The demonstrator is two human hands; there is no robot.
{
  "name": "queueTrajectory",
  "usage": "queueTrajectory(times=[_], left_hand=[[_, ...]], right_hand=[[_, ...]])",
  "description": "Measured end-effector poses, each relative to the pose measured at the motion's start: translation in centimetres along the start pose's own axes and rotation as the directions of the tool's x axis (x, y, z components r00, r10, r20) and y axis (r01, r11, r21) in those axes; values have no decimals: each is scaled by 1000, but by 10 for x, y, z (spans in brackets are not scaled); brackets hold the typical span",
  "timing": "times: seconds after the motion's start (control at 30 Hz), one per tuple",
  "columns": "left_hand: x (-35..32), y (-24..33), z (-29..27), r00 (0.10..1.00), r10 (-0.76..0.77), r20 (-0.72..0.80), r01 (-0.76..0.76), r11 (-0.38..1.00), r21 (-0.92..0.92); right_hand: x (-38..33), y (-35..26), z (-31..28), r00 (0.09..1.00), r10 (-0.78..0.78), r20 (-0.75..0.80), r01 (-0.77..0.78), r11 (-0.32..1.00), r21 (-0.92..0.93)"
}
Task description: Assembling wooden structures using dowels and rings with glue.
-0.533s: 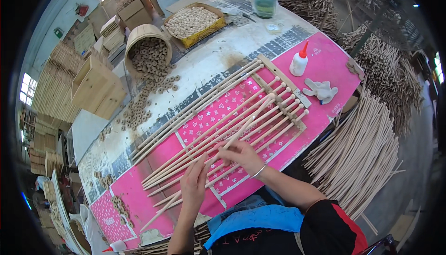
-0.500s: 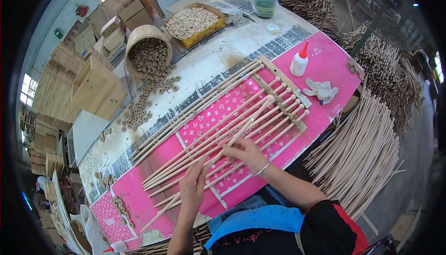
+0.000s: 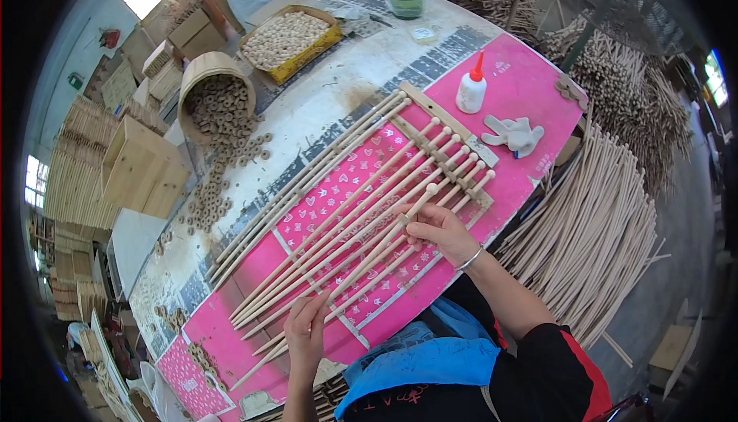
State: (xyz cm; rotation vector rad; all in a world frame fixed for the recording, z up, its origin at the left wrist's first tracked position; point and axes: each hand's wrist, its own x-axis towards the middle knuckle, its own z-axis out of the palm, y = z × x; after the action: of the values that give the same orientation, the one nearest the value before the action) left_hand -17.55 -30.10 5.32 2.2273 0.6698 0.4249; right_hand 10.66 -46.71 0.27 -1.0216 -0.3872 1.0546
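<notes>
My right hand (image 3: 440, 236) is closed around the upper part of a thin wooden stick (image 3: 369, 259) that has a round ball (image 3: 432, 188) on its far end. A small wooden ring (image 3: 405, 220) appears to sit on this stick at my right fingertips. Lower down, my left hand (image 3: 306, 331) pinches the same stick near its other end. Beneath it, several similar ball-tipped sticks (image 3: 338, 231) lie side by side, their upper ends resting on a notched wooden rack (image 3: 435, 150). Two or so plain sticks (image 3: 307, 184) lie along the rack's far side.
A tipped wooden bucket (image 3: 187, 111) spills wooden rings (image 3: 209, 199) across the table. Behind it stands a yellow tray (image 3: 314, 51) of wooden balls. A red-tipped glue bottle (image 3: 470, 91) and a white glove (image 3: 515, 136) lie right of the rack. Stick bundles (image 3: 592, 230) fill the right side.
My right hand has moved right along the held stick, and the ring now shows at its fingertips. My left hand has shifted slightly down and left, away from the right one.
</notes>
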Motion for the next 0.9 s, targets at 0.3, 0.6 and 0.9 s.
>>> queueTrajectory(times=[0.3,0.6,0.9], left_hand=[[-2,14,39,997,18,74,-18,1000,5],[7,34,81,992,114,62,-115,993,14],[22,40,129,960,268,77,-278,894,351]], right_hand=[[-39,5,-36,982,33,-187,-49,996,-80],[-62,-5,-69,930,-18,-366,-62,976,-207],[-67,-18,-98,790,-404,-461,-167,582,-796]])
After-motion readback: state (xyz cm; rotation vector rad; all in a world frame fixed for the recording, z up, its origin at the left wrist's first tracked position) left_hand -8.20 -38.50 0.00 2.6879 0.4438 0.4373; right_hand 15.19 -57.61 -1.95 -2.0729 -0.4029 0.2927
